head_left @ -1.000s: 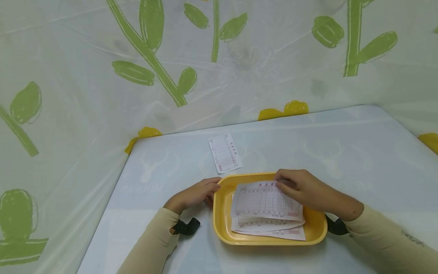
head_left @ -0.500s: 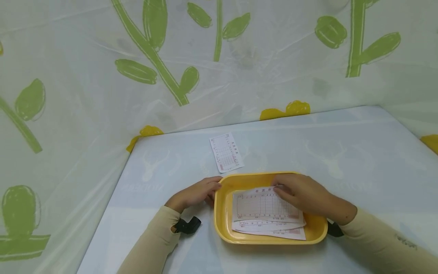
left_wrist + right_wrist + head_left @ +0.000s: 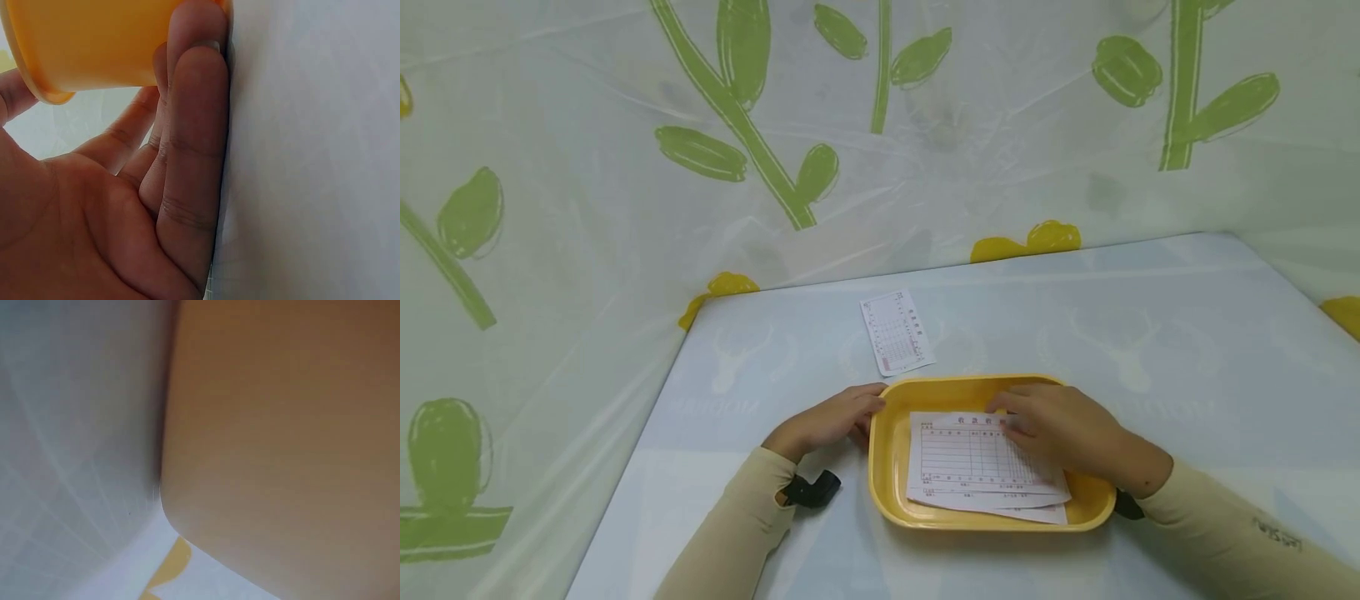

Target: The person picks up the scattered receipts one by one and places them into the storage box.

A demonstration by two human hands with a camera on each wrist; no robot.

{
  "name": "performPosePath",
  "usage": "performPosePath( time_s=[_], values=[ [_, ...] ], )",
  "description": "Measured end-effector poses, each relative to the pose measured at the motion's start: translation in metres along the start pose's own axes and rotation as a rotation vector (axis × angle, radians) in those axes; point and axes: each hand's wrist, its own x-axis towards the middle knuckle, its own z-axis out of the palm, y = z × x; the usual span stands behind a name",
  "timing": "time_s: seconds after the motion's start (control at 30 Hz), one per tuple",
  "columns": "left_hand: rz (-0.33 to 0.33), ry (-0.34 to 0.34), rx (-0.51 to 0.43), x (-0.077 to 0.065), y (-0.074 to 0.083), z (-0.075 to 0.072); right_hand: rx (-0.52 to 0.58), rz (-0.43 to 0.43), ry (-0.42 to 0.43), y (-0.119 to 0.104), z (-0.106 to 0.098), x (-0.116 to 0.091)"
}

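A shallow yellow tray (image 3: 992,527) sits on the table, with several white printed receipt slips (image 3: 955,457) lying in a loose stack inside. My left hand (image 3: 827,421) grips the tray's left end. In the left wrist view, the thumb is at the rim of the yellow tray (image 3: 94,44) and the fingers lie along its outer wall and underside. My right hand (image 3: 1060,429) is over the tray's right half, slightly blurred, its thumb and forefinger pinching the slips' top edge near the right corner. The right wrist view shows only the yellow tray's outer wall (image 3: 281,444), with no fingers visible.
Beyond the tray a single receipt slip (image 3: 897,333) lies tilted on the pale table (image 3: 1150,333). A plastic sheet (image 3: 1000,167) printed with green plants hangs behind the table's far edge. Black wrist mounts (image 3: 812,490) show by the sleeves.
My right hand has moved down and slightly left, lowering the raised slips until the stack lies flatter in the tray. My left hand keeps its hold on the tray.
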Motion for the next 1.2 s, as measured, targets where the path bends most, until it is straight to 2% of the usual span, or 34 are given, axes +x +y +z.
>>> performPosePath(
  time_s=[0.3, 0.5, 0.6, 0.73, 0.93, 1.07, 1.2],
  values=[
    [-0.008, 0.004, -0.009, -0.002, 0.001, 0.000, -0.068, -0.013, -0.026, -0.003, -0.001, -0.002],
    [-0.034, 0.020, 0.011, -0.006, 0.003, 0.000, -0.115, -0.049, -0.003, -0.002, 0.002, -0.001],
    [-0.056, 0.025, 0.027, -0.007, 0.004, 0.001, -0.087, -0.074, 0.031, -0.001, 0.003, -0.001],
    [-0.068, 0.027, 0.041, -0.008, 0.005, 0.002, 0.029, -0.093, 0.086, 0.002, -0.001, -0.002],
    [-0.056, 0.027, 0.083, -0.010, 0.004, 0.002, 0.199, -0.103, 0.192, 0.004, -0.026, -0.007],
    [-0.039, 0.027, 0.108, -0.012, 0.003, 0.001, 0.206, -0.091, 0.261, 0.016, -0.048, -0.002],
    [-0.042, 0.044, 0.099, -0.017, 0.001, 0.001, 0.192, -0.072, 0.272, 0.034, -0.064, 0.018]
  ],
)
